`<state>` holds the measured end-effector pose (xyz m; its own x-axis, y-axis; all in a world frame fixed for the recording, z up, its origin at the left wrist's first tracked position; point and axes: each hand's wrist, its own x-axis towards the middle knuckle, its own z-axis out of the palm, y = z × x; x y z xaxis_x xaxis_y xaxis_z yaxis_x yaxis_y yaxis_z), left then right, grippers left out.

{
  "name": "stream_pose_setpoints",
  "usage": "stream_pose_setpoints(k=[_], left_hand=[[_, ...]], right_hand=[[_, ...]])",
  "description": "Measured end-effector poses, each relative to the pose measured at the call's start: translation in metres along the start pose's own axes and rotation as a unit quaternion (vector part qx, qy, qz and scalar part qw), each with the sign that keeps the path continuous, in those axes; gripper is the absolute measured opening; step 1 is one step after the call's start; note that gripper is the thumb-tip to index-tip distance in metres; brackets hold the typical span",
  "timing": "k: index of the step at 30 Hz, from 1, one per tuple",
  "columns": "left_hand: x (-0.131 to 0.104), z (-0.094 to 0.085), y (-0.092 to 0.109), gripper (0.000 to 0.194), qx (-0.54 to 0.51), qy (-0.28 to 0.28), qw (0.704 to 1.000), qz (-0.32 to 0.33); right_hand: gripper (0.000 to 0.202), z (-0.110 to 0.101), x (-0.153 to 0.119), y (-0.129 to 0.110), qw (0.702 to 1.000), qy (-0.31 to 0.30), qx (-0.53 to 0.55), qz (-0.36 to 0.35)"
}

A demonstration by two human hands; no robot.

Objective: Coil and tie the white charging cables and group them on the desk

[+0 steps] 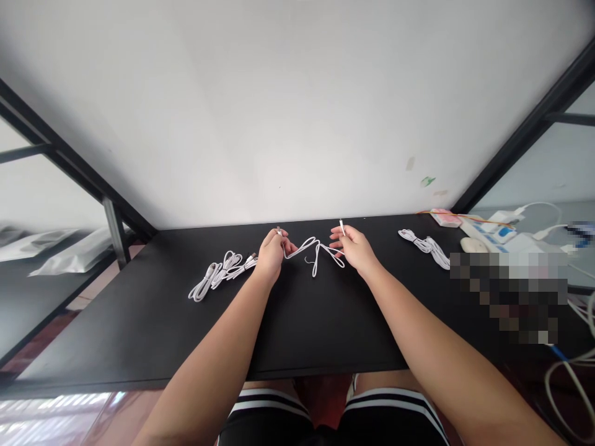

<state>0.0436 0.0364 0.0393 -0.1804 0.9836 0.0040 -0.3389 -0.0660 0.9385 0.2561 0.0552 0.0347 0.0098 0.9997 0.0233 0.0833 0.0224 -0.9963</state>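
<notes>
A white charging cable (305, 246) stretches between my two hands above the black table, loosely looped in its middle. My left hand (275, 249) pinches one end, where a plug shows above the fingers. The other end stands upright in my right hand (352, 243), its small connector pointing away from me. A thin loose strand, perhaps a tie, curls beside the middle loops. Left of my left hand lie several bundled white cables (222, 271), some with plugs showing. My left wrist partly covers the nearest bundle.
More bundled white cable (425, 246) lies on the black table (320, 322) at the right. Past it are a white power strip (486, 236), a white mouse (473, 245), a pink-and-white box (446, 217) and a blurred-out patch. A white wall (279, 124) rises behind the table.
</notes>
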Motion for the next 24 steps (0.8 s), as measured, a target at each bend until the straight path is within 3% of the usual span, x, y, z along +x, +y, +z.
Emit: stream_pose_setpoints(k=[7,13,20,24], left_hand=[[-0.0045,0.0021,0.0005,0.009,0.089,-0.008,0.995,0.033],[-0.0014,0.0016,-0.0009,0.011,0.116,-0.026,0.992,-0.032],[-0.0063,0.0006,-0.0064,0.021,0.315,-0.091,0.945,-0.010],[-0.0090,-0.0008,-0.0075,0.031,0.389,-0.112,0.913,0.042]], right_hand=[[0.028,-0.0027,-0.0012,0.0011,0.991,-0.027,-0.129,-0.018],[0.026,-0.0078,-0.0048,0.0007,0.964,-0.052,-0.251,-0.072],[0.029,-0.0052,-0.0084,0.0002,0.939,-0.075,-0.327,-0.077],[0.032,-0.0039,-0.0069,0.0006,0.951,-0.085,-0.290,-0.072]])
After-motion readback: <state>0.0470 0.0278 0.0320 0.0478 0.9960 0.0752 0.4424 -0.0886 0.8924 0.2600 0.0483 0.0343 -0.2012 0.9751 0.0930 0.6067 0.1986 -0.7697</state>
